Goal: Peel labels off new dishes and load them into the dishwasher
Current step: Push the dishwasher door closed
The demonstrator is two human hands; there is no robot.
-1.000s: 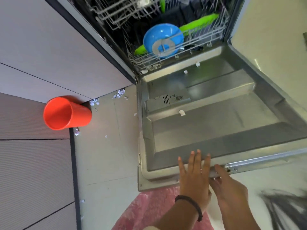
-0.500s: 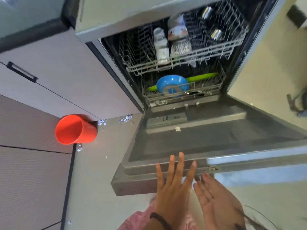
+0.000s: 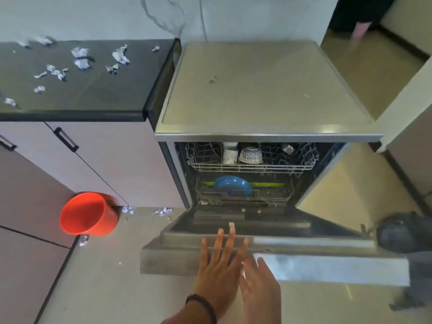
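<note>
The dishwasher stands with its door partly raised. My left hand, fingers straight, presses the door's front edge. Beside it, my right hand lies flat against the same edge. On the lower rack sit a blue bowl and a green plate. In the upper rack a white cup and a patterned bowl stand upside down. A scrap of label lies on the inner door.
An orange bucket lies on its side on the floor by the cabinets. Torn label scraps litter the dark countertop and the floor. A dark blurred object sits right of the door.
The door has swung upward from nearly flat, with both hands pushing its edge. My view has risen, showing the dishwasher top and the countertop.
</note>
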